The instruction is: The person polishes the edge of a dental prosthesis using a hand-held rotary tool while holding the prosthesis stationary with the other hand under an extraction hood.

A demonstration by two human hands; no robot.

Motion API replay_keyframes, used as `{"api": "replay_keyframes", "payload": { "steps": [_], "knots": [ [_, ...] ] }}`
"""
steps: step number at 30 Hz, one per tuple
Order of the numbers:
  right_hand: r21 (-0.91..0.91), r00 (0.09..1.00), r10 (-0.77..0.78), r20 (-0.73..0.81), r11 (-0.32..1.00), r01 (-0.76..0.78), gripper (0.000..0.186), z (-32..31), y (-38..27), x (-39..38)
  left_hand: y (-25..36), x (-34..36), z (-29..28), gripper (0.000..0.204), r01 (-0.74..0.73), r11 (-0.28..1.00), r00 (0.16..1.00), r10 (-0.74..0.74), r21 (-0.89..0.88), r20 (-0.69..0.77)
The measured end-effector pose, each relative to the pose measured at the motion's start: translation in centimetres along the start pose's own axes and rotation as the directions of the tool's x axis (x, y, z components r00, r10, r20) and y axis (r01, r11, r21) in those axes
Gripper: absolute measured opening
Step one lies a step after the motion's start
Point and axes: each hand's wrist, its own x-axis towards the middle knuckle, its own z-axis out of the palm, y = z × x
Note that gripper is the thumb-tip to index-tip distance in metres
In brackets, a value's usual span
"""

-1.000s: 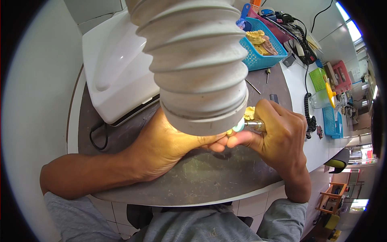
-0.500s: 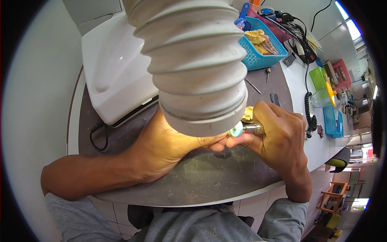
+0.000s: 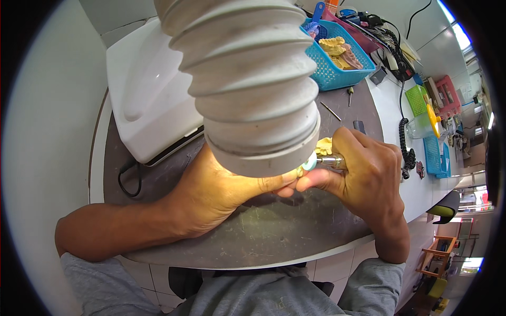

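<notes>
My right hand (image 3: 369,179) grips a metal rotary handpiece (image 3: 331,161), which carries a pale turquoise wheel (image 3: 310,160) at its tip. My left hand (image 3: 221,195) is closed, thumb and fingertips meeting just by the wheel, around a small piece that is mostly hidden. A wide white ribbed hose (image 3: 253,84) hangs over the hands and covers part of my left fingers. Behind the handpiece sits a yellow dental cast (image 3: 323,144). Both hands are low over the grey work mat (image 3: 247,242), their fingertips close together.
A white housing (image 3: 147,73) with a black cord stands at left. A blue basket (image 3: 332,76) of casts is at back right, with thin tools (image 3: 329,109), cables, a coiled cord (image 3: 407,152), green, pink and blue baskets, and a clear jar (image 3: 419,126) along the right.
My hands stay nearly in place, with slight shifts of the right hand and of the wheel's angle. The hose appears a little further left in the picture.
</notes>
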Motion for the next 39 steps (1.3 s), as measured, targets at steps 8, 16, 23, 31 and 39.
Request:
{"api": "replay_keyframes", "payload": {
  "steps": [8,16,23,31,39],
  "knots": [
    [-0.011,0.999,-0.030,0.028,0.999,0.030,0.064,0.02,-0.07,-0.05,0.26,-0.53,0.04,0.018,0.022,0.998,0.999,-0.024,0.060,0.033],
    [0.009,0.999,-0.010,0.036,1.000,0.009,0.064,0.25,0.06,-0.10,0.35,-0.55,0.10,0.018,0.031,0.998,0.999,-0.031,0.051,0.007],
    [0.026,0.999,-0.031,0.011,0.999,0.031,0.064,0.22,0.03,-0.07,0.32,-0.32,-0.23,0.019,0.051,0.996,0.998,-0.053,0.075,0.029],
    [0.040,0.999,-0.031,-0.008,0.999,0.032,0.064,0.41,-0.01,-0.08,0.24,-0.49,-0.41,0.019,0.063,0.998,0.997,-0.064,0.022,0.043],
    [0.055,0.998,-0.054,-0.037,0.997,0.056,0.066,0.56,0.19,-0.07,0.33,-0.34,-0.35,0.018,0.089,0.995,0.995,-0.091,0.046,0.046]
  ]
}}
